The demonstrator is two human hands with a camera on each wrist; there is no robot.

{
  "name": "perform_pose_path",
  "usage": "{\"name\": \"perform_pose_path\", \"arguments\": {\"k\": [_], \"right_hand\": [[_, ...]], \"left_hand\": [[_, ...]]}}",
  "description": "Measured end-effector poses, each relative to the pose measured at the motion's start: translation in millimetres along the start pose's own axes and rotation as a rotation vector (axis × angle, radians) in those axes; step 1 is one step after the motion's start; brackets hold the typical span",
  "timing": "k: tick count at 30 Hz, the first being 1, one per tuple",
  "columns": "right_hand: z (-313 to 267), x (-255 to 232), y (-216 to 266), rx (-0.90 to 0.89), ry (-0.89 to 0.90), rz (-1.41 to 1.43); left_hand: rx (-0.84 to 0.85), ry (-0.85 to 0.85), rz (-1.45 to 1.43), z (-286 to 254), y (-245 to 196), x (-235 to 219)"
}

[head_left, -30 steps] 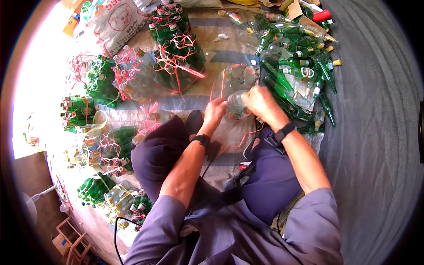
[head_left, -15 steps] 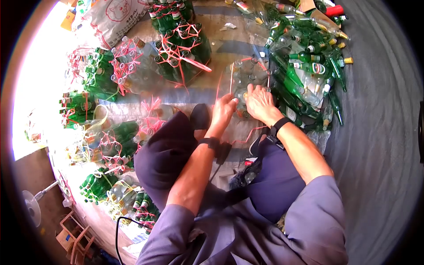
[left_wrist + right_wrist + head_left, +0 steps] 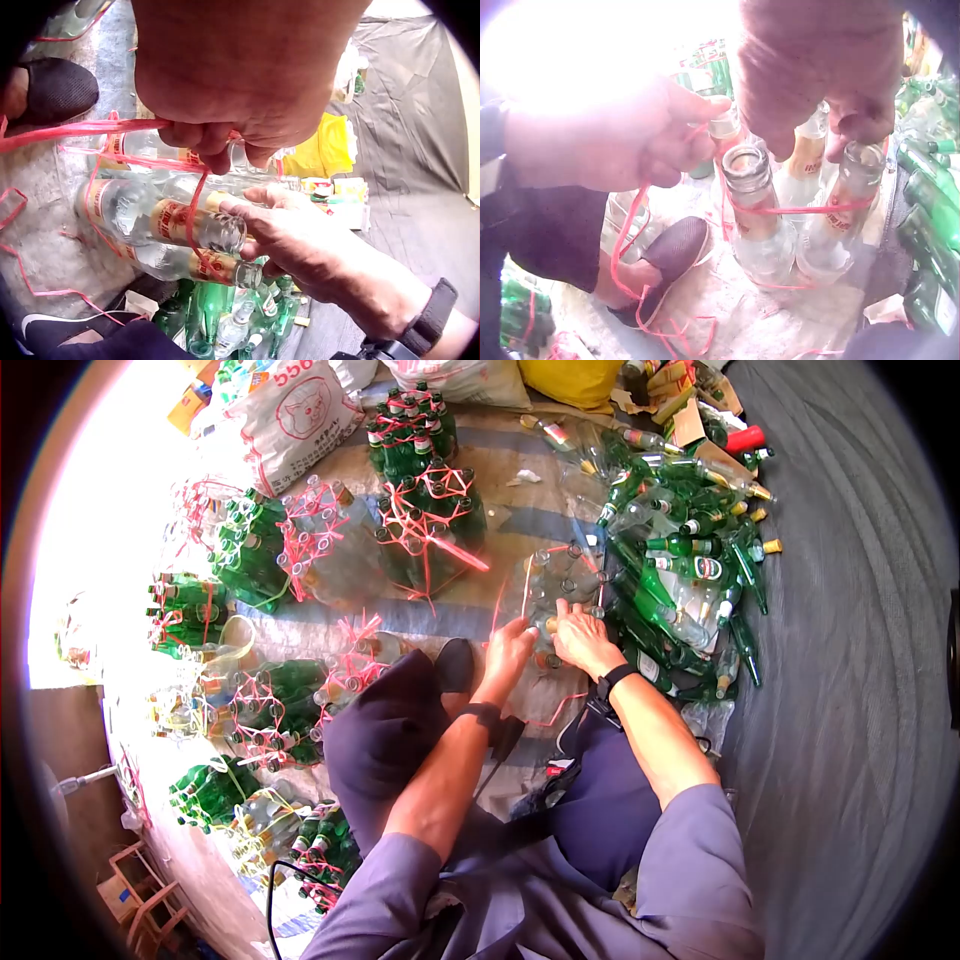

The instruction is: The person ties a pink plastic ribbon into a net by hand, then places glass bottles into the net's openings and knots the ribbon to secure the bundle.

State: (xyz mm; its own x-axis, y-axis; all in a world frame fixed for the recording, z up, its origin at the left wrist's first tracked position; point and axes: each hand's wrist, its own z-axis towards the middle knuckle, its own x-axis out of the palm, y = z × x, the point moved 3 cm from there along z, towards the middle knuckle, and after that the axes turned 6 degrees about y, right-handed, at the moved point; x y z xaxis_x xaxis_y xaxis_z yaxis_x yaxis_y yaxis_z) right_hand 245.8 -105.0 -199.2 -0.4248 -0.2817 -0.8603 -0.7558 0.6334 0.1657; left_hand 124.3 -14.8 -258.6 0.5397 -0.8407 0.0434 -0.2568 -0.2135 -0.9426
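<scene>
Clear glass bottles (image 3: 568,575) stand bundled inside loops of pink twine (image 3: 810,211). My left hand (image 3: 510,650) is beside the bundle, its fingers curled round a strand of pink twine (image 3: 90,133) in the left wrist view. My right hand (image 3: 588,642) reaches over the bottle necks from the other side. Down among the necks, the fingers of my right hand (image 3: 821,64) grip a bottle (image 3: 806,150), partly hidden by them. Two bottle mouths, one of them by my right thumb, face up in the right wrist view.
Loose green bottles (image 3: 690,545) lie piled right of the bundle. Tied bundles of green bottles (image 3: 415,530) and clear bottles stand on the left. White sacks (image 3: 300,420) and a yellow bag (image 3: 570,380) are at the back. My shoe (image 3: 671,251) is near the bundle.
The bottle in my right hand has gone down among the bundled ones, and my right hand now sits lower over the necks. My left hand still grips twine. The head view has shifted.
</scene>
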Motion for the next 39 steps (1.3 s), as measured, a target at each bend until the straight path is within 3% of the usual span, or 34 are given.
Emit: {"name": "perform_pose_path", "arguments": {"k": [5, 7, 9, 10, 11, 16, 17, 18, 20, 21, 23, 26, 31, 39], "right_hand": [[-28, -45, 4, -0.045, -0.1, 0.102], [-33, -66, -6, -0.14, -0.274, 0.261], [-72, -121, 5, -0.326, -0.216, 0.865], [-99, -152, 15, -0.274, -0.14, 1.08], [-128, -181, 22, -0.423, -0.131, 1.203], [-268, -265, 46, -0.97, -0.514, 1.289], [-295, -259, 39, -0.766, -0.689, 1.43], [-329, -278, 40, -0.765, -0.689, 1.436], [-375, -323, 62, -0.688, -0.088, 1.277], [-373, -314, 66, -0.692, -0.088, 1.283], [-367, -296, 79, -0.989, -0.212, 1.61], [-363, -286, 71, -1.222, -0.259, 1.641], [-363, -273, 55, -1.396, -0.278, 1.658], [-364, -259, 34, -1.558, -0.28, 1.702]], "left_hand": [[-0.007, -0.004, -0.018, 4, 9, 2], [-0.01, -0.026, -0.04, 2, 12, 2], [-0.02, -0.035, -0.043, 3, 11, 3], [-0.019, -0.041, -0.04, 3, 9, 3], [-0.015, -0.034, -0.01, 3, 4, 2], [0.007, 0.006, 0.036, -4, -14, 1], [0.002, 0.005, 0.039, -4, -13, 2], [-0.003, 0.014, 0.023, -3, -11, 2], [-0.017, 0.008, -0.022, -3, -11, 3], [-0.018, 0.005, -0.015, -3, -11, 3], [-0.012, 0.008, -0.028, -3, -12, 3], [-0.024, 0.028, 0.02, -1, -9, -1], [-0.059, 0.025, 0.11, 11, 17, -4], [-0.072, 0.039, 0.07, 3, 2, -2]]}}
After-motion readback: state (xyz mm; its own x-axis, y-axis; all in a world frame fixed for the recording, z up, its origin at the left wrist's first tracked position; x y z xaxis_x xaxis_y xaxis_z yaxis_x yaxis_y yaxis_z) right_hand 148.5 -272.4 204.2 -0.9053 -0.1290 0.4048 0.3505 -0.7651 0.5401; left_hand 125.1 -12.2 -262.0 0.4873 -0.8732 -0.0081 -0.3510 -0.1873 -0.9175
